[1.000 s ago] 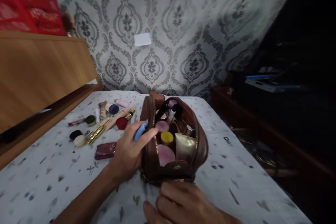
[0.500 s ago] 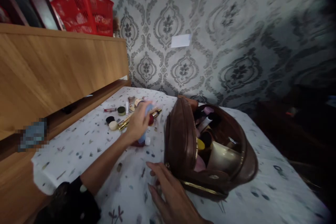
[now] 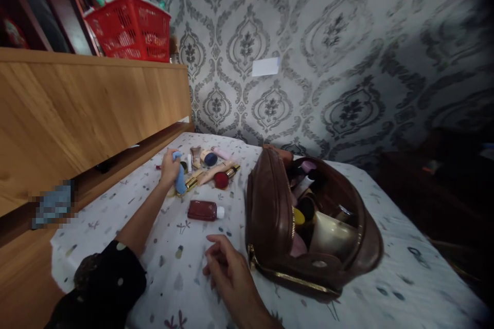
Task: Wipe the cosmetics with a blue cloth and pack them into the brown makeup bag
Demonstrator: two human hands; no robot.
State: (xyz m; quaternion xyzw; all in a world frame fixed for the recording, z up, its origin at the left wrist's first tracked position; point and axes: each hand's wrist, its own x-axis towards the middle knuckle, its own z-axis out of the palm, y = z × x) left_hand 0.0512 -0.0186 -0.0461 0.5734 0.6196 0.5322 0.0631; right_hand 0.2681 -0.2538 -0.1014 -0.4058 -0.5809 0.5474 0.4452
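Right now I've got the open toiletry bag (image 3: 309,231) on the right of the bed (image 3: 417,277), cosmetics (image 3: 208,169) scattered left of it, and a bottle (image 3: 204,211) lying between, nearer me. A wooden panel (image 3: 88,113) runs along the left, a basket (image 3: 129,31) on top, with a wallpapered wall (image 3: 339,36) behind.

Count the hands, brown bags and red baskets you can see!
Hands: 2 (left hand holding a blue tube, right hand)
Brown bags: 1 (open leather makeup bag)
Red baskets: 1 (plastic basket)
Total: 4

Red plastic basket (image 3: 131,28) atop wood cabinet (image 3: 88,113), damask wallpaper (image 3: 328,51) w/ white paper (image 3: 265,67).
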